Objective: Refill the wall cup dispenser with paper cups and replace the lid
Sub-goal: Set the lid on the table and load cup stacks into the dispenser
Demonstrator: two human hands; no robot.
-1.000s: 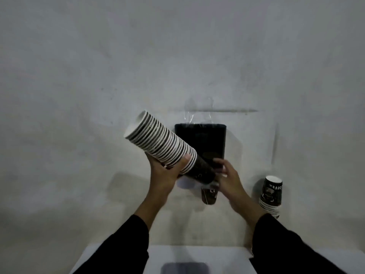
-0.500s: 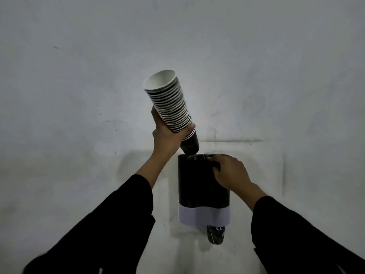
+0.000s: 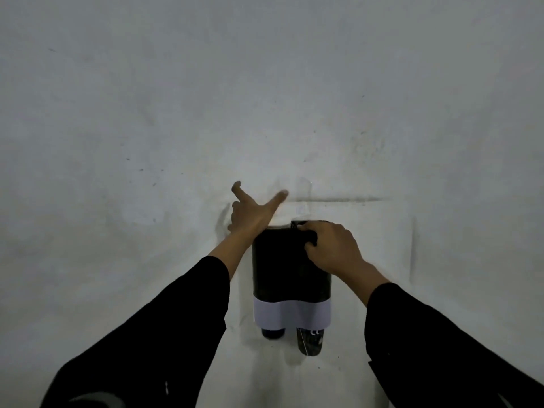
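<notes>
Where one dispenser (image 3: pixel 290 269) hangs, two cups (image 3: pixel 309 340) protrude below, left hand (image 3: pixel 250 214) released; right hand (image 3: pixel 332 248) grip clenching its top

A pale grey wall (image 3: pixel 147 98) fills nearly the whole frame, faintly scuffed and speckled with small dark marks. A thin horizontal crease (image 3: pixel 347 199) runs across it just right of centre, with a lighter patch (image 3: pixel 144 214) at centre left.

Black cup dispenser (image 3: pixel 287 269) hung upright on wall, pale band across lower front. Two dark paper cups (image 3: pixel 309 341) protruded from underside, right one lower, white print visible. Top lid state unclear.
</notes>
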